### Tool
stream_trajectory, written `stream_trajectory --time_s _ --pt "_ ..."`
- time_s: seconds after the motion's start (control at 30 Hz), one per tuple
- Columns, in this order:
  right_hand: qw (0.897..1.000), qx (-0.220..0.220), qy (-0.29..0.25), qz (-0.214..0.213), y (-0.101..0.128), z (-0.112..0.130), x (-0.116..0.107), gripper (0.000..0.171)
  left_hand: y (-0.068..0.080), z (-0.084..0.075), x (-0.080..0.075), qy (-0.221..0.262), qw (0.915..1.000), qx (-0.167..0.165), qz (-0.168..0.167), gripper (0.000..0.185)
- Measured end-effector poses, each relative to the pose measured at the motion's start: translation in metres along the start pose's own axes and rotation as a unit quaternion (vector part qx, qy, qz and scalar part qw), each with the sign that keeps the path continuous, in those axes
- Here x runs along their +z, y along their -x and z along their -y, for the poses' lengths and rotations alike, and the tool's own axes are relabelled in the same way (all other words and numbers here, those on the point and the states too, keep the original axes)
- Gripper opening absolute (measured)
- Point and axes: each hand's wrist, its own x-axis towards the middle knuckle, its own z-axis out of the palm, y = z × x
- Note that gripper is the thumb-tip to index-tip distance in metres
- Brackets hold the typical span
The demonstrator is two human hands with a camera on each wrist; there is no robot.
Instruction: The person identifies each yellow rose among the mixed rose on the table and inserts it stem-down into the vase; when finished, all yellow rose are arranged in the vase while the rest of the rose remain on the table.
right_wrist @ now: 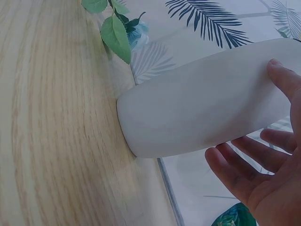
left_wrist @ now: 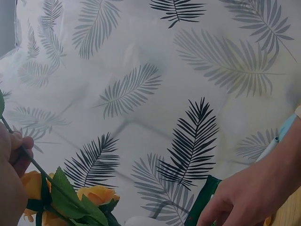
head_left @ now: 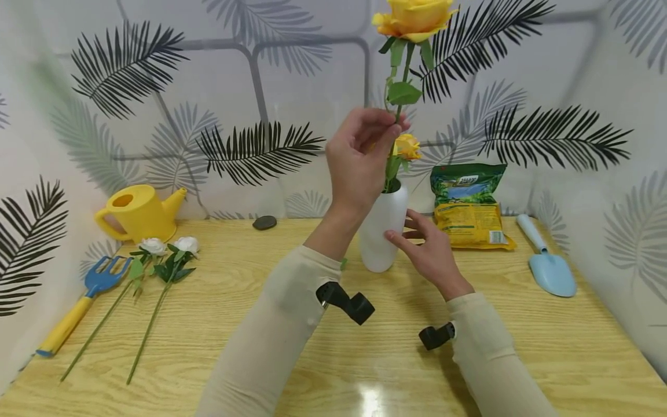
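Observation:
My left hand pinches the green stem of a long yellow rose between thumb and fingers, its bloom high above the vase. The white vase stands upright on the table under that stem. More yellow roses rise from its mouth, partly hidden by the left hand; in the left wrist view, orange-yellow blooms show close to the held stem. My right hand holds the vase from the right, thumb on the near side and fingers around the other.
At left lie two white roses and a blue-yellow hand fork, near a yellow watering can. A dark stone sits at the back. Right are a green-yellow bag and light-blue trowel. A pale blue flower lies beyond the vase.

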Motion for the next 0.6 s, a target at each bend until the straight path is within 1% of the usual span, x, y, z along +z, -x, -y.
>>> stream_trajectory --time_s 0.23,0.37,0.43,0.5,0.6 --pt "1.0 -0.007 0.0 -0.001 0.001 0.001 0.0 0.08 -0.001 0.006 -0.007 -0.044 0.999 0.012 0.002 0.014" --pt "1.0 -0.005 0.001 -0.001 0.001 0.002 0.0 0.079 -0.003 0.002 -0.008 -0.068 0.9975 0.015 0.0 0.015" --pt "1.0 -0.005 -0.001 0.0 0.001 0.003 0.0 0.078 -0.003 -0.001 -0.006 -0.089 0.9958 0.023 -0.005 0.015" --pt "1.0 -0.005 -0.002 0.0 0.002 0.003 0.0 0.077 -0.002 -0.004 -0.004 -0.117 0.9923 0.039 -0.01 0.014" --pt "1.0 -0.002 -0.002 0.0 0.002 0.003 0.001 0.077 0.002 -0.006 0.001 -0.172 0.9817 0.079 -0.014 0.012"
